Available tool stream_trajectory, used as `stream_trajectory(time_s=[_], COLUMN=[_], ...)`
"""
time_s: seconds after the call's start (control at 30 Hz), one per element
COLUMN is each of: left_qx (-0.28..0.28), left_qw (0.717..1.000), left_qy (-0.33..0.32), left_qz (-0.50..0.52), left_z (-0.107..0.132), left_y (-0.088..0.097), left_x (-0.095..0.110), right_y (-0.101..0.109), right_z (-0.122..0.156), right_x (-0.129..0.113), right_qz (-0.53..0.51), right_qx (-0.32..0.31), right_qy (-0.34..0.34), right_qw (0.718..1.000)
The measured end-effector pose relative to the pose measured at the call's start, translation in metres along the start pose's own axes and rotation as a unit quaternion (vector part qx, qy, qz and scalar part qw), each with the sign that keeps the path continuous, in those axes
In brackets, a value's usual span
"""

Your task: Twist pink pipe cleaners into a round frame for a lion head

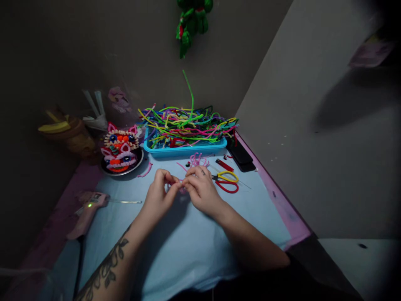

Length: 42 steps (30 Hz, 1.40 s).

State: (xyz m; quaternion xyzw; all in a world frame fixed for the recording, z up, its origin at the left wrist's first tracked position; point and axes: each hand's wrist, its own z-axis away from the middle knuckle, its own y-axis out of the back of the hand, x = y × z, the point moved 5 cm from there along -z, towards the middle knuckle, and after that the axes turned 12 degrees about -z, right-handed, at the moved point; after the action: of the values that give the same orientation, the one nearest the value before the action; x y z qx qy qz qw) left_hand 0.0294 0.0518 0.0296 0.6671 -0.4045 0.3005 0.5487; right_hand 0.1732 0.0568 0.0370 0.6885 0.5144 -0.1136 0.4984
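Over the middle of the table, my left hand [164, 186] and my right hand [200, 187] meet fingertip to fingertip. Both pinch a pink pipe cleaner [182, 190], which is small and partly covered by the fingers. Just behind them lies a loose bunch of curled pink pipe cleaners [199, 159]. Close to the right hand rest scissors [228, 182] with one yellow and one red handle. A red lighter [224, 165] is a little farther back. To the left of my hands, a curved pink piece [145, 170] lies on the cloth.
A blue tray [184, 153] heaped with colourful pipe cleaners stands at the back. Fuzzy animal-faced figures sit in a round dish [139, 164] at left. A pink glue gun [89, 215] with a lit green light lies front left. A dark phone [240, 155] is near the right edge.
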Motion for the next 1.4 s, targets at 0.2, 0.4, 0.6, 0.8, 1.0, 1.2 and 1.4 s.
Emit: stream_trajectory(time_s=[0.2,0.4,0.6,0.8,1.0,1.2,1.4], left_qx=[-0.062,-0.066,-0.032,0.041,0.06,0.005,-0.012], left_qw=[0.988,0.985,0.998,0.967,0.955,0.997,0.994], left_qy=[0.048,0.042,-0.033,-0.207,-0.238,-0.047,-0.041], left_qz=[0.131,0.153,0.042,-0.144,-0.166,0.064,0.103], left_z=[-0.003,-0.003,-0.002,0.005,0.007,-0.001,-0.002], left_y=[-0.002,-0.004,-0.001,-0.003,-0.004,-0.001,-0.002], left_x=[-0.01,-0.009,0.003,0.012,0.014,0.003,0.005], right_y=[0.005,0.008,0.011,0.001,-0.004,0.016,0.014], right_z=[0.004,0.006,0.001,0.0,0.003,0.005,0.007], right_x=[-0.006,-0.007,-0.006,0.021,0.025,-0.008,-0.014], right_qz=[0.058,0.045,-0.082,-0.277,-0.28,-0.051,0.043], right_qx=[0.026,0.065,0.081,0.062,0.053,0.155,0.129], right_qy=[0.088,0.115,0.057,-0.148,-0.189,0.034,0.097], right_qw=[0.994,0.99,0.992,0.947,0.94,0.986,0.986])
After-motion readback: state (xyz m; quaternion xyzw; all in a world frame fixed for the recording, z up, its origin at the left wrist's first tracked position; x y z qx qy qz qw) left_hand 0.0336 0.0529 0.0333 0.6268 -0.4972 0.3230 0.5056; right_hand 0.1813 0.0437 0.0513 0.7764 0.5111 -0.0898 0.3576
